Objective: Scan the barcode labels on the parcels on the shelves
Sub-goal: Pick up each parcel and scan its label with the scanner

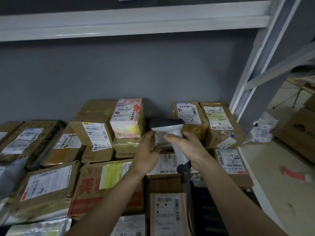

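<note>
My right hand [189,147] grips the handle of a white and dark barcode scanner [167,126], its head pointing away from me over the parcels. Behind the scanner sits a small brown parcel [159,138] with a white label, and my left hand [147,152] holds its left side. Cardboard parcels with barcode labels crowd the shelf: a pink patterned box [127,116], a brown box [92,120] to its left, and two boxes marked 3-2 [189,113] and 3-3 [219,120] at the right.
A grey wall stands behind the parcels and a white shelf beam [133,23] runs overhead. A white shelf upright [255,65] rises at the right. Beyond it lie a pale floor, brown cartons [298,132] and a red-and-white slip [294,174]. The scanner's dark cable [188,184] hangs down.
</note>
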